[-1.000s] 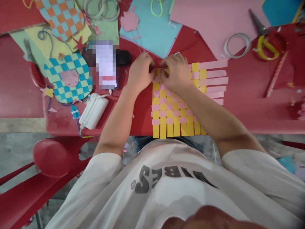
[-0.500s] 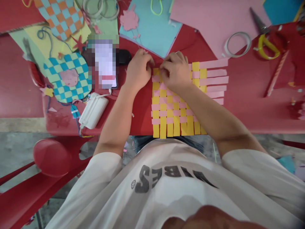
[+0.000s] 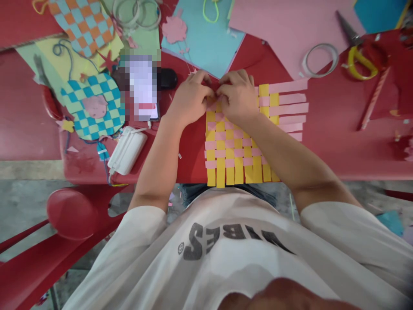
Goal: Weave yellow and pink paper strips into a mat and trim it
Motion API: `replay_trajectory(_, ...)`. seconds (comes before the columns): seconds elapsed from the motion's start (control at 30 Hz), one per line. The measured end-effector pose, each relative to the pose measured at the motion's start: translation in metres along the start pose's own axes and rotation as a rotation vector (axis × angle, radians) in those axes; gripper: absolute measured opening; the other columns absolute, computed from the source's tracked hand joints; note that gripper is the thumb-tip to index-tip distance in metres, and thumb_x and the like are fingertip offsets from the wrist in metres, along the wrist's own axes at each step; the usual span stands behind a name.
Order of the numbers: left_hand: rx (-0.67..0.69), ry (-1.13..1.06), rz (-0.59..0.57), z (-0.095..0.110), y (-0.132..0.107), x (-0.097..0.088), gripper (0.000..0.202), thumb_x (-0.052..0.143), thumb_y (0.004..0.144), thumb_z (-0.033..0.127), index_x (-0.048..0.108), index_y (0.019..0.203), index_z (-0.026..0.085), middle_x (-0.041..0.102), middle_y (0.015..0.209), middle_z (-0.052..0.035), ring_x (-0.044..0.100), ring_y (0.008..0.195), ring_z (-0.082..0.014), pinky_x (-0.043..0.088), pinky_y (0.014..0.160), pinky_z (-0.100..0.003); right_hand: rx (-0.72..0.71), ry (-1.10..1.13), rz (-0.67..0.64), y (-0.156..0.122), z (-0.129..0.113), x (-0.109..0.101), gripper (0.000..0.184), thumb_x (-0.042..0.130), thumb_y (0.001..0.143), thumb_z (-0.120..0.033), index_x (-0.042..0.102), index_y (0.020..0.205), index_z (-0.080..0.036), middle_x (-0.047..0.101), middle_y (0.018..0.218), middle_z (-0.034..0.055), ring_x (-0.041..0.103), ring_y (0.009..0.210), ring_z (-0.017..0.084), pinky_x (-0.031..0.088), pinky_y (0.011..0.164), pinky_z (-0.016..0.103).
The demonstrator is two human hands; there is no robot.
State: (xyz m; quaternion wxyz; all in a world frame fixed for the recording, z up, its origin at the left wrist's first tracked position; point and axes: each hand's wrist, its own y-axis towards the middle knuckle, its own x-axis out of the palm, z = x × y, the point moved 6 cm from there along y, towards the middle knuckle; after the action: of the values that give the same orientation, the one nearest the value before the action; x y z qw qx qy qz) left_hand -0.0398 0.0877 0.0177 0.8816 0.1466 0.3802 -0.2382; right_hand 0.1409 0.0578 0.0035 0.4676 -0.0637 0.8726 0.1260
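Note:
A woven mat of yellow and pink paper strips (image 3: 234, 148) lies on the red table (image 3: 338, 142) in front of me. Loose pink strip ends (image 3: 290, 101) stick out to its right. My left hand (image 3: 190, 100) and my right hand (image 3: 237, 98) meet at the mat's far left corner, fingers curled and pinched together on the top pink strip there. The strip itself is mostly hidden under my fingers.
A blue-green woven paper piece (image 3: 93, 105) and a white power bank (image 3: 127, 150) lie left. Blue paper (image 3: 206, 43), pink paper (image 3: 284, 30), tape rolls (image 3: 318, 60), scissors with yellow handles (image 3: 356, 47) and a pencil (image 3: 374, 101) lie beyond. A red chair (image 3: 71, 215) stands lower left.
Both hands stayed at the mat's far left corner, fingers shifting slightly; the left hand drew closer to the right again.

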Motion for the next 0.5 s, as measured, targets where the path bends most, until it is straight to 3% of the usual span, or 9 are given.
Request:
replay_trajectory(0.17, -0.011, 0.0, 0.045, -0.006, 0.002, 0.001, 0.013, 0.073, 0.095, 0.036, 0.085, 0.091, 0.04, 0.08, 0.124, -0.0092, 0.067, 0.138, -0.0428, 0.06, 0.121, -0.07, -0.009, -0.001, 0.032, 0.0, 0.003, 0.002, 0.019, 0.061, 0.11, -0.037, 0.08, 0.104, -0.035, 0.081, 0.129, 0.0094, 0.061, 0.144, 0.046, 0.053, 0.115, 0.075)
replay_trajectory(0.27, -0.009, 0.001, 0.031, -0.006, 0.001, 0.004, 0.008, 0.078, 0.092, 0.036, 0.084, 0.095, 0.039, 0.079, 0.125, -0.0103, 0.067, 0.136, -0.0433, 0.059, 0.122, -0.071, 0.018, 0.049, 0.086, 0.003, -0.003, -0.011, 0.028, 0.055, 0.103, -0.017, 0.076, 0.108, -0.034, 0.082, 0.135, 0.0053, 0.067, 0.138, 0.038, 0.057, 0.117, 0.067)
replay_trajectory(0.37, 0.006, 0.023, 0.011, -0.002, 0.002, 0.006, 0.005, 0.079, 0.092, 0.037, 0.08, 0.096, 0.038, 0.078, 0.122, -0.0113, 0.067, 0.133, -0.0425, 0.056, 0.124, -0.07, 0.034, 0.163, 0.234, 0.005, -0.02, -0.051, 0.046, 0.044, 0.095, -0.003, 0.071, 0.117, -0.034, 0.081, 0.135, 0.0034, 0.074, 0.131, 0.027, 0.064, 0.117, 0.054)
replay_trajectory(0.43, 0.023, 0.075, 0.011, 0.004, 0.002, 0.006, 0.001, 0.076, 0.093, 0.038, 0.076, 0.092, 0.038, 0.076, 0.121, -0.0111, 0.067, 0.129, -0.0397, 0.055, 0.121, -0.067, 0.042, 0.215, 0.347, 0.0, -0.035, -0.091, 0.047, 0.044, 0.094, -0.003, 0.07, 0.116, -0.036, 0.081, 0.131, 0.0029, 0.077, 0.125, 0.028, 0.068, 0.111, 0.052)
replay_trajectory(0.5, 0.013, 0.137, -0.005, 0.008, 0.002, 0.006, 0.006, 0.075, 0.097, 0.042, 0.074, 0.093, 0.037, 0.074, 0.122, -0.0102, 0.065, 0.128, -0.0362, 0.053, 0.12, -0.063, -0.065, 0.379, 0.472, -0.012, -0.052, -0.135, 0.043, 0.053, 0.09, -0.004, 0.073, 0.105, -0.038, 0.081, 0.116, 0.0031, 0.079, 0.11, 0.031, 0.069, 0.101, 0.054)
